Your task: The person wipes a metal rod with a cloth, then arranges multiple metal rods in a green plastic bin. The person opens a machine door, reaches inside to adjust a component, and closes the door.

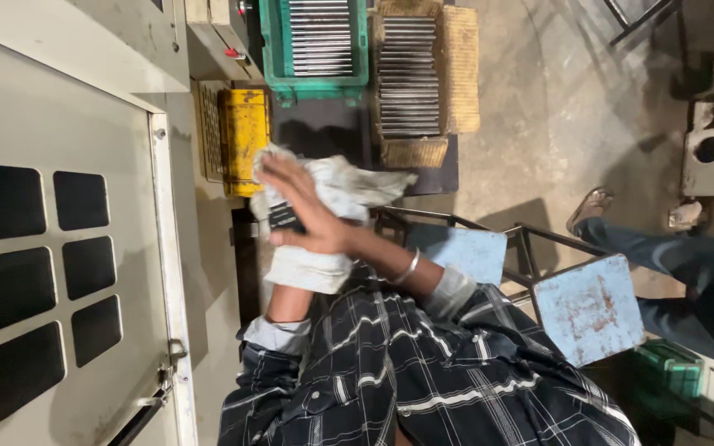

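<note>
in the head view, which is turned on its side, you are pressing your two hands together around a crumpled white cloth (336, 194) in front of your chest. the hand whose wrist is wearing a metal bangle (407, 268) is lying on top at (303, 206), fingers stretched out flat and spread a little, palm pushing down on the cloth. the other hand (291, 277) is sitting underneath and is almost wholly wrapped in the cloth, so only its forearm is showing and you cannot tell how far its fingers are curled. which hand is left and which is right is hard to settle with the picture rotated like this. something dark (284, 217) is peeking out between the top hand and the cloth, but it is too covered to name. the cloth is hanging between a grey machine cabinet (59, 206) with dark window panels on one side and two worn blue stools (588, 310) on the other. past your hands, a green crate (273, 49) and a tan crate (460, 70) are holding rows of shiny metal rods, with a yellow crate (245, 132) beside them. another person's leg in blue trousers and a sandal (590, 206) is reaching in from the edge, the rest cut off.
</note>
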